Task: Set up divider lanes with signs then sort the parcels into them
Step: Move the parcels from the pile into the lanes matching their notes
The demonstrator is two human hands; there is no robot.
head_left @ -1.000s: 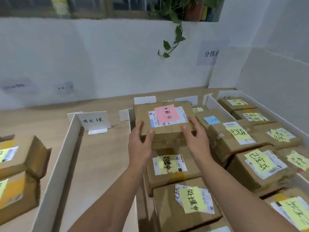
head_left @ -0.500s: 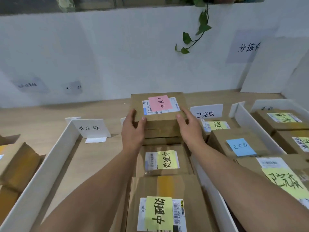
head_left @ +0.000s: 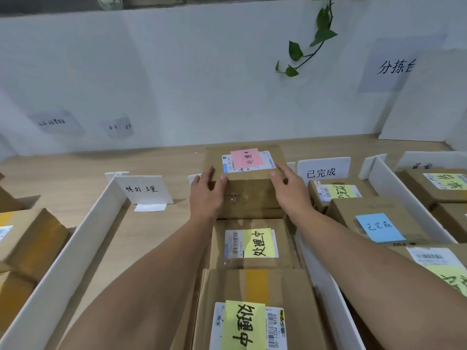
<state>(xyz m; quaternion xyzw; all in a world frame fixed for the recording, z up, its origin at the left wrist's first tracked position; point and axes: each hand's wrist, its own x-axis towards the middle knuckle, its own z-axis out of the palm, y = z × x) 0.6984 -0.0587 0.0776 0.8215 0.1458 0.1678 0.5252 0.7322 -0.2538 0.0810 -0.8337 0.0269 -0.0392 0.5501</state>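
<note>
A cardboard parcel with a pink note (head_left: 246,173) sits at the far end of the middle lane, on top of another box. My left hand (head_left: 206,195) grips its left side and my right hand (head_left: 290,193) grips its right side. Nearer to me in the same lane lie two parcels with yellow notes (head_left: 250,245) (head_left: 249,322). White divider boards (head_left: 75,251) (head_left: 326,294) (head_left: 404,195) separate the lanes. A white sign (head_left: 145,189) stands at the head of the left lane and another sign (head_left: 323,170) at the head of the right one.
More parcels fill the lanes on the right, one with a blue note (head_left: 377,227). Boxes (head_left: 30,238) lie at the far left outside the divider. A white wall (head_left: 202,84) with a hanging plant (head_left: 313,39) closes the back of the wooden table (head_left: 63,173).
The pink-note parcel has moved farther away along the middle lane, from above the near boxes to the lane's far end. Both hands stayed on its sides.
</note>
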